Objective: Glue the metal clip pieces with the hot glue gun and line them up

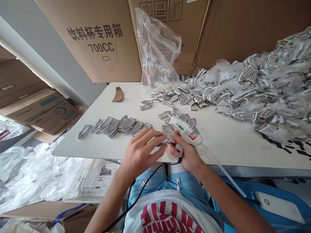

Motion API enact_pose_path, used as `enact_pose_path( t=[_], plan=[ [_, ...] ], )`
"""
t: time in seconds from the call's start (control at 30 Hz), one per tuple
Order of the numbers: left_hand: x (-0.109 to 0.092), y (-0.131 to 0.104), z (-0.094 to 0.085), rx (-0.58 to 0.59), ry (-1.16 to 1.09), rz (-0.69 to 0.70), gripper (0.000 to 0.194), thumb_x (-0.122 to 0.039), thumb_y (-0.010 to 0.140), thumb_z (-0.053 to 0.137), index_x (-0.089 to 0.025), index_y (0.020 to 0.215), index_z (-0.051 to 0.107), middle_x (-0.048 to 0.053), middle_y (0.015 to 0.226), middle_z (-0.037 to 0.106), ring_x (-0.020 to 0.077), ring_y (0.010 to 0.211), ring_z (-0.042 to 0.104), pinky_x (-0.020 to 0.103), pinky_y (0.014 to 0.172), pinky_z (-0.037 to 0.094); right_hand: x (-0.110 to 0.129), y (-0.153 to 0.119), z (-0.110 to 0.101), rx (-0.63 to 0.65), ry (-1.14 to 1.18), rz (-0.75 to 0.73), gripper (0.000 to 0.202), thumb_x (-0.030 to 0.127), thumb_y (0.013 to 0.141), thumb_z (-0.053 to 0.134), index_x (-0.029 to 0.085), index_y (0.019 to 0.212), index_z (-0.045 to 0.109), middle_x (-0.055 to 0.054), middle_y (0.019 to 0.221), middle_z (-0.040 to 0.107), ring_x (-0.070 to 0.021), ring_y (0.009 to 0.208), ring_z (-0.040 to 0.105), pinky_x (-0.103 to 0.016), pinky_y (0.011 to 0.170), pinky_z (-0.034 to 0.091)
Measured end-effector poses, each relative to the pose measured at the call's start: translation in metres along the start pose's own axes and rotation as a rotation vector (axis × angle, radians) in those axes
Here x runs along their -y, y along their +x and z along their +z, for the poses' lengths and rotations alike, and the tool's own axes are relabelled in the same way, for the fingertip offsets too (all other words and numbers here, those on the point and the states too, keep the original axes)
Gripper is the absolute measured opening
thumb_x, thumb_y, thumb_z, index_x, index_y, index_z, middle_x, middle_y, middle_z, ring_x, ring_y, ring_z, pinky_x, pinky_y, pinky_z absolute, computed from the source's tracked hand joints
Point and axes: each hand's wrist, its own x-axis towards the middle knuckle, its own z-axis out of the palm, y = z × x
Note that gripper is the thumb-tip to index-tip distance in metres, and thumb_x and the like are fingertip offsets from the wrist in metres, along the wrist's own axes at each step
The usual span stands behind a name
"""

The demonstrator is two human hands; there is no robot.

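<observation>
My right hand (188, 153) is closed around a white hot glue gun (182, 129) with a green light on its body. A long translucent glue stick (225, 173) sticks out of its rear, pointing down and right. At the table's front edge, my left hand (143, 149) grips a small grey metal piece (167, 139) between thumb and fingers, close beside the gun; the fingers hide part of it. Left of that, an overlapping row of similar slotted metal pieces (113, 125) lies on the table. More loose pieces (178, 113) lie just behind the gun.
A big heap of metal pieces in clear plastic bags (255, 81) fills the table's right side. Cardboard boxes (97, 58) stand at the back, with a clear bag (157, 48) in front. A black cord (136, 202) crosses my lap. A power bank (279, 205) lies on a blue stool (261, 187).
</observation>
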Motion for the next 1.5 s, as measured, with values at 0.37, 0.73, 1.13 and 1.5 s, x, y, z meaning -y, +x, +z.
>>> enact_pose_path(
  t=[0.37,0.73,1.13,1.5],
  plan=[
    [0.0012,-0.0032,-0.001,0.019,0.063,0.019,0.027,-0.016,0.095,0.075,-0.023,0.121,0.072,0.009,0.114,0.076,0.021,0.097,0.067,0.039,0.083,0.057,-0.0001,0.0004,0.0012,-0.019,-0.006,-0.008,0.031,0.041,0.096,0.078,0.023,0.081,0.058,0.01,0.047,0.046,-0.0084,0.04,0.036,-0.022,0.046,0.036],
    [0.0009,-0.0017,-0.0027,0.058,0.118,0.024,0.024,-0.018,0.095,0.076,-0.025,0.118,0.073,0.006,0.118,0.076,0.022,0.099,0.067,0.041,0.084,0.051,-0.0015,0.0004,-0.0005,-0.004,-0.001,-0.022,0.026,0.037,0.099,0.076,0.023,0.083,0.06,0.01,0.05,0.046,-0.0085,0.04,0.038,-0.022,0.046,0.037],
    [-0.0001,-0.0018,-0.0074,0.116,0.082,0.014,0.018,-0.021,0.099,0.072,-0.026,0.117,0.073,0.007,0.115,0.074,0.0213,0.097,0.066,0.039,0.084,0.051,-0.0016,0.0003,0.0003,-0.007,-0.012,-0.01,0.027,0.038,0.098,0.077,0.022,0.082,0.062,0.009,0.053,0.047,-0.0082,0.041,0.037,-0.023,0.046,0.038],
    [-0.0021,-0.0009,-0.0075,0.109,0.078,0.016,0.013,-0.025,0.099,0.071,-0.025,0.112,0.072,0.007,0.112,0.075,0.0204,0.095,0.068,0.039,0.085,0.053,-0.0009,0.0004,0.0011,-0.052,-0.031,-0.001,0.029,0.042,0.094,0.081,0.024,0.083,0.062,0.009,0.053,0.047,-0.0088,0.04,0.038,-0.024,0.045,0.038]
  ],
)
